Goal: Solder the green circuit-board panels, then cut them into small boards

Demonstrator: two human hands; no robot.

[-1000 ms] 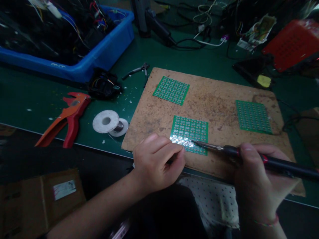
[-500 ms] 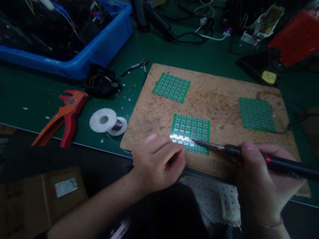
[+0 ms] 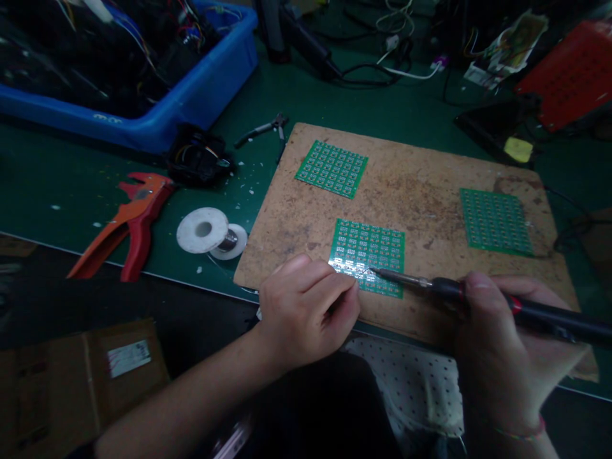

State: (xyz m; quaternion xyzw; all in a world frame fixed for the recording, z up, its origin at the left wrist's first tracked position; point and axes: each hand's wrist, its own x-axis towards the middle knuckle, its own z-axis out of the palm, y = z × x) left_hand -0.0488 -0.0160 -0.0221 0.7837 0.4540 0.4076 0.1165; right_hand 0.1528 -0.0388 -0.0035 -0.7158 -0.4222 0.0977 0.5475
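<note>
A green circuit board panel (image 3: pixel 370 252) lies near the front of a brown work board (image 3: pixel 421 191). My right hand (image 3: pixel 502 344) grips a black and red soldering iron (image 3: pixel 521 312), whose metal tip touches the panel's front edge. My left hand (image 3: pixel 306 309) rests at the panel's near left corner with its fingers pinched together, seemingly on a thin solder wire that reaches the tip. Two more green panels lie on the board, one at the back (image 3: pixel 332 169) and one at the right (image 3: pixel 496 221).
A white solder spool (image 3: pixel 210 233) and a red and orange hand tool (image 3: pixel 129 223) lie left of the board. A blue bin (image 3: pixel 205 89) of wires stands at the back left, small pliers (image 3: pixel 262 131) behind the board, a red case (image 3: pixel 568 70) at the back right.
The view has shifted slightly. Both hands and the soldering iron stay at the same spot on the front panel.
</note>
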